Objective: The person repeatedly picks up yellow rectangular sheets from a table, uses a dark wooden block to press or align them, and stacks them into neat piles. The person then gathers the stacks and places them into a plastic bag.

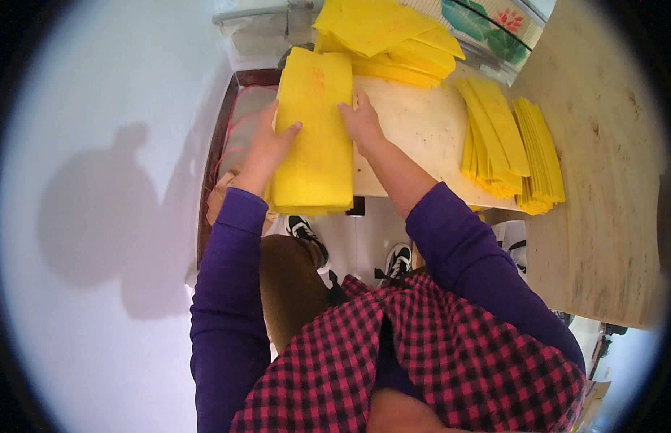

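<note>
The yellow stack lies between the two hands, long and narrow, its near end jutting toward the body past the front edge of the surface. The left hand is at its left side, thumb laid on the top sheet and spread from the fingers, which run along the edge and partly out of sight; whether they close underneath, I cannot tell. The right hand is at the opposite side, thumb and forefinger apart, the thumb touching the stack's edge. Whether the stack rests on the surface or is lifted is also unclear

Just beyond the right hand, a loose yellow pile lies with its sheets askew. Well to the right of that hand, two yellow bundles sit side by side, their layers fanned, and past them stands a wood panel. Left of the left hand is a grey pad with pink cord. Below the hands, on the floor, are two black-and-white shoes, one on either side of the stack's near end
</note>
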The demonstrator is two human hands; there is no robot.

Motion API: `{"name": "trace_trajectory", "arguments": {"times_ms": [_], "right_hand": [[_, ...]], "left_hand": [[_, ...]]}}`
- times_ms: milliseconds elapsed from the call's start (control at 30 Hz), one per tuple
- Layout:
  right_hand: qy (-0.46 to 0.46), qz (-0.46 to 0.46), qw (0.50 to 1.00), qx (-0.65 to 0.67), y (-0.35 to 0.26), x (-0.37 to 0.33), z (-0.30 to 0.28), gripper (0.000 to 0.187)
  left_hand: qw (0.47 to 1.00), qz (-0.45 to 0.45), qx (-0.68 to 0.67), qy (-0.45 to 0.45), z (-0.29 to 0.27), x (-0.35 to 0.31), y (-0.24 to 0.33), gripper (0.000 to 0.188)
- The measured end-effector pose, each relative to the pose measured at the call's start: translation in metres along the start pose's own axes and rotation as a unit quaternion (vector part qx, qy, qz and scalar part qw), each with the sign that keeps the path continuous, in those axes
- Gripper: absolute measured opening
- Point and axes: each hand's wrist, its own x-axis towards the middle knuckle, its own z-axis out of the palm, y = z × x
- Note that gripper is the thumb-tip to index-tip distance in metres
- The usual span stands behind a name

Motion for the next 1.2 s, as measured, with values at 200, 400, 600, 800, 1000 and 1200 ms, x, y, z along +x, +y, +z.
{"name": "trace_trajectory", "arguments": {"times_ms": [200, 400, 600, 800, 1000, 1200], "right_hand": [[0.006, 0.051, 0.996, 0.073, 0.015, -0.015, -0.002, 0.054], [-0.091, 0.037, 0.981, 0.168, 0.025, -0.017, 0.016, 0.047], [-0.013, 0.13, 0.979, 0.154, 0.021, -0.011, 0.011, 0.052], [-0.081, 0.081, 0.969, 0.219, 0.014, -0.013, 0.021, 0.057], [0.119, 0.03, 0.986, 0.112, 0.019, 0.024, -0.017, 0.039], [0.032, 0.089, 0.98, 0.177, 0.006, 0.11, -0.064, 0.034]], "left_hand": [[0.992, -0.058, -0.107, -0.022, 0.001, -0.012, -0.013, 0.056], [0.958, -0.092, -0.26, -0.073, 0.014, -0.014, -0.02, 0.06], [0.976, -0.097, -0.181, -0.066, 0.005, -0.006, -0.027, 0.067], [0.999, 0.016, 0.008, -0.046, 0.02, 0.014, -0.03, 0.071], [0.994, -0.024, -0.11, -0.009, 0.0, -0.008, -0.016, 0.068], [0.939, -0.131, -0.27, 0.167, -0.009, -0.039, -0.01, 0.051]]}}
